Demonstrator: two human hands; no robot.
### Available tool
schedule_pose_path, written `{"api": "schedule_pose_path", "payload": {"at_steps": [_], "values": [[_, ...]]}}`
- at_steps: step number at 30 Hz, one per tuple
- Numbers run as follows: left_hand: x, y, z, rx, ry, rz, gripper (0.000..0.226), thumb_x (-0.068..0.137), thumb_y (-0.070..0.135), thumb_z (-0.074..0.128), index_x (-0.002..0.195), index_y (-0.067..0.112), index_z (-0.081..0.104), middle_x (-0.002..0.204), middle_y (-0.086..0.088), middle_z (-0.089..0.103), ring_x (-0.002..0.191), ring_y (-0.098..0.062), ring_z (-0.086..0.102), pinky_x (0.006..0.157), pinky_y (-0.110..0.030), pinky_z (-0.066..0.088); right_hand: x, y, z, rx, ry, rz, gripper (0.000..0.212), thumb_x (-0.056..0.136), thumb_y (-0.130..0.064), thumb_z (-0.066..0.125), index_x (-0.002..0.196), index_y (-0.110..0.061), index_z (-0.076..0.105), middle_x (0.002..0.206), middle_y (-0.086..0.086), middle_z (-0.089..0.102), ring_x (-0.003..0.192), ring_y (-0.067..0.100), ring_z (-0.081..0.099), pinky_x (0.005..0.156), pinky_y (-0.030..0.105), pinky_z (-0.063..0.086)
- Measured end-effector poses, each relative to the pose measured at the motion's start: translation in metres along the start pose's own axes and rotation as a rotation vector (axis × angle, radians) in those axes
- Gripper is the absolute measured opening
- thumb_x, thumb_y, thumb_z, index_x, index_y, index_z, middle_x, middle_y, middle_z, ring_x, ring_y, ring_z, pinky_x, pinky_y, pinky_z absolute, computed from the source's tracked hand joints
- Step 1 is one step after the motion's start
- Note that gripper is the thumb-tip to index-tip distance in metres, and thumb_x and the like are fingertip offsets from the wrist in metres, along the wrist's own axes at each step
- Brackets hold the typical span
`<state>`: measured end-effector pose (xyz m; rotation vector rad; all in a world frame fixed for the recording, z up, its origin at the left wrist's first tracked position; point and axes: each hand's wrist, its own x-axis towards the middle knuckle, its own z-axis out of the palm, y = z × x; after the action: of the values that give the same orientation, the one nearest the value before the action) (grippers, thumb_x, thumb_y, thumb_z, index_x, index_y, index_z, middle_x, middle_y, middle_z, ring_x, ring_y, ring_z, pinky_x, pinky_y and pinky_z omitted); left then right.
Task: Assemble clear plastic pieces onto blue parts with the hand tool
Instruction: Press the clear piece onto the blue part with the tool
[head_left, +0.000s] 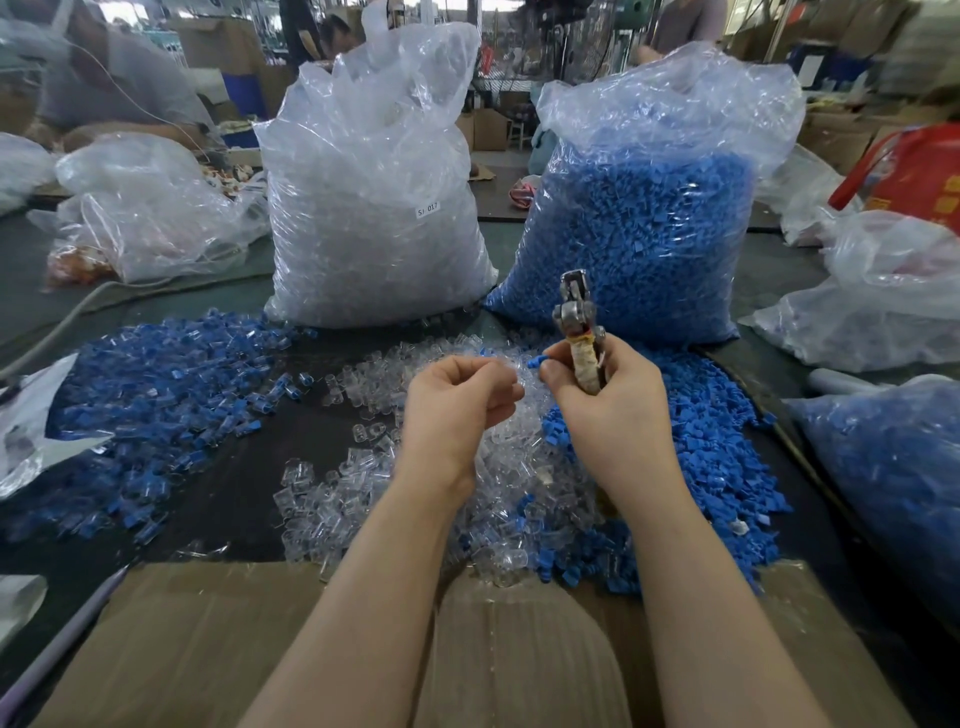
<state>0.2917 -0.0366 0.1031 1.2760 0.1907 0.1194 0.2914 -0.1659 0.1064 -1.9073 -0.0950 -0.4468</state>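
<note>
A flattened cardboard sheet (208, 649) lies nearest the camera, along the near edge of the dark table (234, 499), and both bare forearms pass over it toward the middle of the work area. The right hand (605, 400) has its fingers curled around the wrapped handle of the hand tool (579, 332), which stands almost upright with its metal head pointing up and away from the person. The thumb and forefinger of the same hand pinch a small blue part (535, 361) just at the left of the handle. The left hand (452, 400) is beside it, with the fingers curled inward; the fingertips seem to pinch a clear piece (511, 364) that meets the blue part, but the piece is transparent and blurred, so its exact shape I cannot tell. Under the hands, a loose heap of clear plastic pieces (415, 499) spreads on the table. To the right of this heap, touching it, is a pile of blue parts (727, 467). On the left side of the table, a wide pile of assembled pieces (156, 379), blue with clear covers, lies apart from the hands. Behind the piles two big transparent bags stand upright side by side: the bag of clear pieces (374, 208) on the left, which carries a small white label, and the bag of blue parts (649, 218) on the right. One more bag with blue content (893, 467) lies at the right edge.
</note>
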Motion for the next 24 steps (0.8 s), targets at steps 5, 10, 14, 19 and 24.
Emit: {"api": "schedule_pose_path", "payload": {"at_steps": [5, 10, 14, 19, 24], "values": [[-0.003, -0.001, 0.004, -0.044, -0.009, -0.015, 0.014, 0.084, 0.001, 0.070, 0.076, 0.012, 0.067, 0.070, -0.003, 0.068, 0.067, -0.010, 0.065, 0.064, -0.021, 0.054, -0.001, 0.000, 0.002, 0.011, 0.003, -0.008, 0.012, 0.088, -0.024, 0.070, 0.080, -0.025, 0.062, 0.066, -0.008, 0.060, 0.059, 0.002, 0.053, 0.058, 0.022, 0.043], [-0.007, 0.002, 0.007, -0.101, -0.014, 0.001, 0.011, 0.082, -0.002, 0.071, 0.085, 0.009, 0.070, 0.075, -0.006, 0.072, 0.068, -0.013, 0.069, 0.067, -0.023, 0.058, -0.001, 0.001, 0.003, -0.051, 0.037, -0.036, 0.012, 0.088, -0.026, 0.070, 0.081, -0.023, 0.061, 0.067, -0.008, 0.060, 0.066, 0.004, 0.056, 0.055, 0.014, 0.042], [-0.009, 0.002, 0.010, -0.104, -0.002, 0.043, 0.011, 0.082, -0.005, 0.071, 0.084, 0.006, 0.070, 0.076, -0.008, 0.073, 0.068, -0.014, 0.071, 0.064, -0.022, 0.057, -0.004, 0.001, 0.006, -0.082, 0.073, -0.077, 0.011, 0.088, -0.024, 0.070, 0.084, -0.020, 0.061, 0.068, -0.011, 0.061, 0.073, 0.000, 0.058, 0.058, 0.010, 0.042], [-0.012, 0.002, 0.012, -0.036, 0.023, 0.133, 0.010, 0.080, -0.003, 0.074, 0.081, 0.006, 0.070, 0.074, -0.005, 0.074, 0.072, -0.015, 0.073, 0.063, -0.019, 0.055, -0.005, 0.000, 0.008, -0.099, 0.107, -0.080, 0.011, 0.089, -0.026, 0.069, 0.083, -0.024, 0.060, 0.069, -0.012, 0.060, 0.076, -0.002, 0.057, 0.058, 0.010, 0.041], [-0.011, 0.003, 0.011, 0.145, 0.063, 0.258, 0.012, 0.077, 0.000, 0.078, 0.077, 0.011, 0.073, 0.076, -0.004, 0.074, 0.076, -0.018, 0.072, 0.070, -0.027, 0.058, -0.006, -0.003, 0.007, -0.146, 0.117, -0.101, 0.013, 0.089, -0.026, 0.069, 0.081, -0.024, 0.058, 0.066, -0.012, 0.058, 0.073, -0.002, 0.056, 0.055, 0.010, 0.039]]}}
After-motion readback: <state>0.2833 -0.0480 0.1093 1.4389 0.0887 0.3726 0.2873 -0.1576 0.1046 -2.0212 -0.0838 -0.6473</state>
